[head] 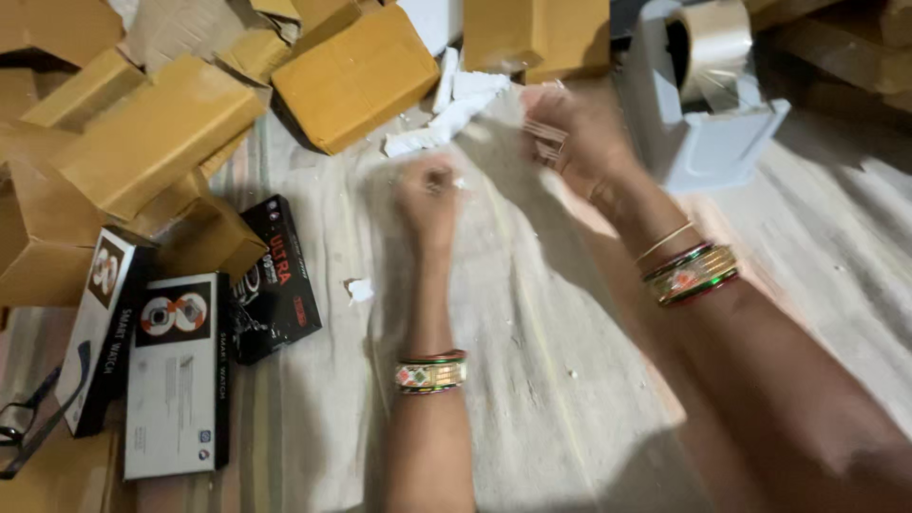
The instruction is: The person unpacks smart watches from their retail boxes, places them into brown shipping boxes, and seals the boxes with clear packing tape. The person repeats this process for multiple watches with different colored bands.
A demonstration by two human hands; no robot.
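Both of my hands are raised over a pale cloth-covered surface (560, 380) and are blurred by motion. My left hand (427, 195) is closed in a fist, pinching one end of a clear, filmy strip of tape (503, 142). My right hand (575, 133) is closed on the strip's other end, just left of a grey tape dispenser (708, 133). The strip stretches between the two hands and is hard to make out. Bangles circle both wrists.
A roll of clear tape (714, 38) sits on the dispenser. Several brown cardboard boxes (152, 133) are piled at the far left and top. A black carton (275, 275) and white-and-black cartons (176, 375) lie at left. White paper scraps (456, 104) are scattered about. Glasses (19, 427) rest at bottom left.
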